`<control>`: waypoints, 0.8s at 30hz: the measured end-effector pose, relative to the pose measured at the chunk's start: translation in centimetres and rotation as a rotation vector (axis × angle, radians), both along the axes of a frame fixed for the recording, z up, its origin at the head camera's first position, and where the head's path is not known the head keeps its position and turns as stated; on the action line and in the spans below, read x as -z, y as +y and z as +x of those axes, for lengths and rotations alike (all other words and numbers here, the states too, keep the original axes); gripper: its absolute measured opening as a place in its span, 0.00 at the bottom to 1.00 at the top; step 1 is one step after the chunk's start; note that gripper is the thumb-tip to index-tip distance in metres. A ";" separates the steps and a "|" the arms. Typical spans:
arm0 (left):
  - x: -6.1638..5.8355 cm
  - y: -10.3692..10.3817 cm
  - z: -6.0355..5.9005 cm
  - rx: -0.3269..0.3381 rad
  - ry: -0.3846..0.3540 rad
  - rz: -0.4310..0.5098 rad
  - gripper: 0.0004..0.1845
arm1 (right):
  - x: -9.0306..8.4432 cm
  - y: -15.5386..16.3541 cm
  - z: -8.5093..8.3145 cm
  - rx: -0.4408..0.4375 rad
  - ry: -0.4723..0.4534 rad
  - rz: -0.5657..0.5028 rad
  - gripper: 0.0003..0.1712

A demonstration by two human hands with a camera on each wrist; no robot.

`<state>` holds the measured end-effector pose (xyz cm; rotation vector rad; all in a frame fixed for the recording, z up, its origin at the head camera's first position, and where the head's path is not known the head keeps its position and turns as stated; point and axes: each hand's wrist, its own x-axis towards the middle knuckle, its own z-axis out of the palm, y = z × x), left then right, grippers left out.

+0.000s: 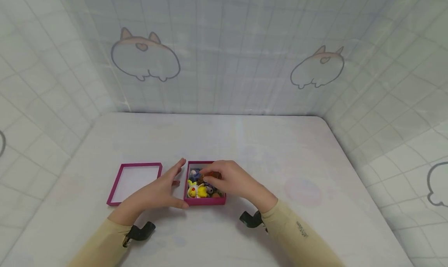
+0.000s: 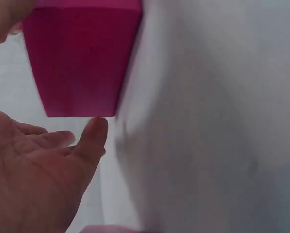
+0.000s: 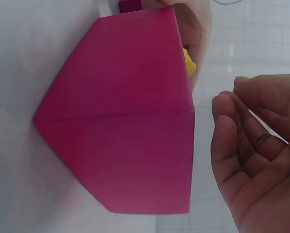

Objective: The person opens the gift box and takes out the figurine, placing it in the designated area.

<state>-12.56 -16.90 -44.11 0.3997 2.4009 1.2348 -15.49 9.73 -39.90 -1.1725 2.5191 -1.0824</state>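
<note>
Magenta box [image 1: 204, 200] of small toys [image 1: 201, 185] sits lower centre of frame; left hand [image 1: 159, 191] flat, released, against its left wall; right hand [image 1: 231, 180] over toys, grasp cannot be told; lid [image 1: 134, 165] lies left

Open magenta box [image 1: 204, 200] of small toy figures [image 1: 197, 189] sits upright on table.

The small mixed-colour toy figures [image 1: 202, 185] in the open magenta cardboard box [image 1: 204, 200] were too tiny to tell apart, and the right hand [image 1: 229, 179] covered several of them. Whether its fingertips pinched one could not be told. In the left wrist view the box's [image 2: 82, 58] top was cut off, and the white tabletop [image 2: 208, 145] was blurred.
</note>
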 end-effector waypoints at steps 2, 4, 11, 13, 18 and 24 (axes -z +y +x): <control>0.3 0.2 -0.2 -0.004 -0.008 -0.021 0.75 | 0.1 -0.3 -0.1 -0.030 0.006 0.014 0.14; 0.7 0.5 -0.4 -0.002 -0.019 -0.032 0.76 | 0.2 -0.5 -0.1 -0.052 0.006 0.034 0.14; 0.9 1.2 -0.8 0.001 0.004 -0.042 0.77 | 0.8 -0.5 -0.7 -0.066 0.008 0.058 0.14; 0.8 1.3 -1.1 0.004 0.037 -0.044 0.76 | 0.7 -0.4 -1.0 -0.081 0.027 0.058 0.14; 1.2 1.5 -2.0 -0.006 0.076 -0.031 0.74 | 0.3 -0.2 -2.0 -0.155 0.050 0.070 0.16; 1.6 1.9 -3.1 -0.009 0.061 -0.021 0.75 | -0.2 -0.2 -3.3 -0.249 0.055 0.182 0.20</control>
